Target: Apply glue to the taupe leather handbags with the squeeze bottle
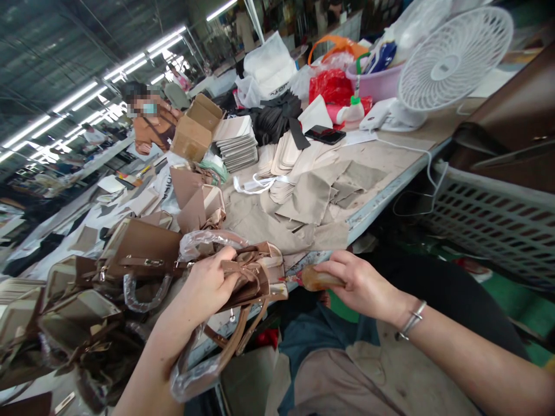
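Head view: our left hand [215,276] is closed on the bag [261,278] at the edge of the surface [385,200], some fingers hidden. Our right hand [363,283] grips an amber tool [317,279], and we cannot tell whether its small, blurred tip touches the bag.

Toward the far right of the table [385,195] we see a white fan [441,68] beside a lilac basin [382,84], with a red plastic bag [328,91] left of it and a black phone [325,134] lying nearer. Farther left we have a cardboard box [195,130] next to a stack of pale panels [237,145], a person [150,132] beyond. On the right we find a slatted basket [498,203].
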`<act>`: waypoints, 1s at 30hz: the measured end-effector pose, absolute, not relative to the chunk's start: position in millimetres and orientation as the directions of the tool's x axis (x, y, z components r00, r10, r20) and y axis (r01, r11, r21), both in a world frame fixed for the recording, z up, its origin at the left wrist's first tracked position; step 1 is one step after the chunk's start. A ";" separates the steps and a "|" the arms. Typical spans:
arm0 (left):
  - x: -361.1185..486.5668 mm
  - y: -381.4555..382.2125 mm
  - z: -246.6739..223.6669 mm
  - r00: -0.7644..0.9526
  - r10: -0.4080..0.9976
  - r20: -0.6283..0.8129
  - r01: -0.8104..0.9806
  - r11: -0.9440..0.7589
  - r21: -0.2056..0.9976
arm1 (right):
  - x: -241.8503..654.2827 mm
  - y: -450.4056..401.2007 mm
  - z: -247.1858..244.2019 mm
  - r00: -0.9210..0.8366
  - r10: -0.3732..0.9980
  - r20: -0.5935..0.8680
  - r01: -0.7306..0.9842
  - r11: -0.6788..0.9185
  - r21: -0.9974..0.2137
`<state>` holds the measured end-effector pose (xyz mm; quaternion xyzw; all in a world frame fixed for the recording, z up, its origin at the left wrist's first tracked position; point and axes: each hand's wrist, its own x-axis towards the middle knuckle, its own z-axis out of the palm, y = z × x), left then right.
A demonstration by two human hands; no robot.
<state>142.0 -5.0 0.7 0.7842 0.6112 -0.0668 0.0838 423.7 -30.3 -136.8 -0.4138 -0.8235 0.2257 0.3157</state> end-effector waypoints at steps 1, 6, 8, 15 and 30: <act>141.6 -4.3 0.5 0.245 0.948 -0.204 0.970 -0.241 0.046 | 424.5 -29.2 -138.0 -0.449 0.824 0.347 0.556 0.561 -0.614; 139.4 -3.4 -0.8 0.259 0.947 -0.192 0.966 -0.257 0.036 | 429.4 -28.2 -139.0 -0.453 0.796 0.400 0.594 0.605 -0.531; 138.5 -4.3 -1.3 0.256 0.946 -0.197 0.967 -0.252 0.046 | 431.8 -29.2 -137.3 -0.502 0.776 0.381 0.538 0.626 -0.565; 139.1 -4.8 -0.9 0.250 0.951 -0.184 0.968 -0.248 0.034 | 431.2 -19.0 -139.1 -0.485 0.773 0.410 0.576 0.634 -0.515; 136.9 -13.2 -3.6 0.247 0.952 -0.180 0.967 -0.230 0.106 | 434.2 -11.9 -139.5 -0.551 0.767 0.328 0.418 0.594 -0.687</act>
